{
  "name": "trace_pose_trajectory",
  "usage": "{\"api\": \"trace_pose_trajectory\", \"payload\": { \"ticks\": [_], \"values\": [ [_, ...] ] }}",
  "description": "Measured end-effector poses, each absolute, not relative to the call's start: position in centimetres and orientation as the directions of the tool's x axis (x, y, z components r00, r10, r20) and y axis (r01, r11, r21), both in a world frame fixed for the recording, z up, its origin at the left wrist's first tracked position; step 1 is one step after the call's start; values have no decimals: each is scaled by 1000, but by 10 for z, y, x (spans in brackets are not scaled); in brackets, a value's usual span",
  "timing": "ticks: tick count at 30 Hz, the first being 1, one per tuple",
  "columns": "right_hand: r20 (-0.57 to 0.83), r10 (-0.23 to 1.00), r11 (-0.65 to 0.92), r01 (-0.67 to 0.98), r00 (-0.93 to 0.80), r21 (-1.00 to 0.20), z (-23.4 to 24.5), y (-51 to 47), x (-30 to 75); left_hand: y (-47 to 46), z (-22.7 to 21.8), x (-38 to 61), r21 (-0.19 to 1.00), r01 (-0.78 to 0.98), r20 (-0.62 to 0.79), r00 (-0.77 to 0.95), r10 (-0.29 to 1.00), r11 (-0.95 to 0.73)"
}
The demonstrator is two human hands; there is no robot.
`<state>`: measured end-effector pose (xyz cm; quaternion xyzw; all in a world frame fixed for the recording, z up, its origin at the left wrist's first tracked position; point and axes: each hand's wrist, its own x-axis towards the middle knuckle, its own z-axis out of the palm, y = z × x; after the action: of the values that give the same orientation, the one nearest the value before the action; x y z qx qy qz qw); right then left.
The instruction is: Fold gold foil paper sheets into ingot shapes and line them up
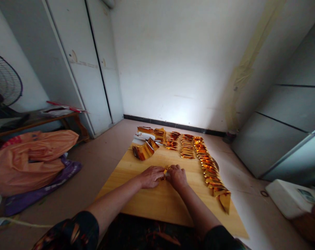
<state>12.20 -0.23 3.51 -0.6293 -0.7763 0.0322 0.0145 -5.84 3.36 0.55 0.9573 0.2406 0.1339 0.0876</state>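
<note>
Near the middle of the wooden board (147, 199), my left hand (151, 177) and my right hand (177, 176) meet over a small piece of gold foil paper (166, 171). Fingers of both hands are closed on it from either side, and they hide most of its shape. Beyond my left hand lies a curved stack of gold foil sheets (143, 150). Folded gold foil pieces stand in rows past my right hand: a short row (172, 140), another row (187, 146) and a long row (208, 166) down the board's right side.
White paper or plastic (144, 136) and more foil sheets (159, 134) lie at the board's far left. An orange cloth or bag (34, 159) and a purple bag (45, 185) are on the floor at left, below a fan (6, 78). A white box (290, 198) stands at right.
</note>
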Motion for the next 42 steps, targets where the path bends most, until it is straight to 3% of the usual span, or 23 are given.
{"api": "trace_pose_trajectory", "payload": {
  "ticks": [5, 11, 17, 23, 28, 32, 35, 42],
  "values": [
    [-43, 987, 148, 984, -153, -99, 36, -6, 118, 33, 10, -56, 280, 464, 190, 831, 523, -840],
    [-49, 991, 116, 984, -124, -133, 33, -6, 119, 37, 6, -45, 309, 653, 120, 694, 710, -691],
    [-24, 993, 113, 980, -118, -162, 30, -4, 118, 44, -5, -37, 375, 701, 175, 589, 789, -607],
    [-53, 990, 118, 970, -133, -213, 28, 1, 111, 53, -12, -38, 360, 605, 228, 682, 695, -711],
    [-112, 980, 142, 971, -166, -195, 27, 11, 113, 48, -7, -35, 254, 622, 199, 716, 669, -741],
    [-130, 926, 332, 928, -355, -171, 31, 23, 125, 38, -1, -31, 193, 723, 164, 643, 748, -663],
    [-141, 867, 460, 876, -478, -144, 37, 31, 133, 36, 1, -34, 213, 733, 162, 626, 763, -646],
    [-112, 829, 539, 836, -548, -107, 43, 31, 138, 58, 5, -52, 243, 541, 183, 789, 586, -805]
  ]
}}
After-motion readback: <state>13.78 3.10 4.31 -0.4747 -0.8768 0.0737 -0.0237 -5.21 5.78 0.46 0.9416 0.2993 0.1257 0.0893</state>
